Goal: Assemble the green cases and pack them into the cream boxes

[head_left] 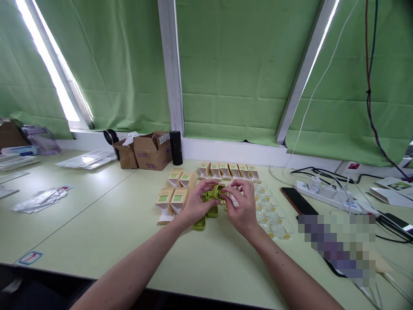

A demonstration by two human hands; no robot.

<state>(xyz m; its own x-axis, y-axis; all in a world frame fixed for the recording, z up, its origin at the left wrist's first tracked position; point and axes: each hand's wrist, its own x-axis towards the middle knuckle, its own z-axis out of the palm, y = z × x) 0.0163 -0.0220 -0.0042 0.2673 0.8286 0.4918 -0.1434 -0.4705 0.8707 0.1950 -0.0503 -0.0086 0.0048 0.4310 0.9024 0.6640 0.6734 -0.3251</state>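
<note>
Both my hands meet over the middle of the pale table [97, 232]. My left hand [197, 203] and my right hand [242, 206] pinch a small green plastic case [218, 191] between them, fingers closed on it. More green cases [202, 221] lie on the table just under my hands. Small tan cartons with green windows [171, 200] stand to the left, and a row of them [227, 170] stands behind. Clear plastic inserts with yellow pieces [272, 215] lie to the right.
Two open cardboard boxes [148, 150] and a black cylinder [176, 147] stand at the back by the window. A dark phone [295, 200], a white power strip [325, 191] and cables lie to the right. Plastic sleeves [40, 199] and trays [87, 158] are on the left.
</note>
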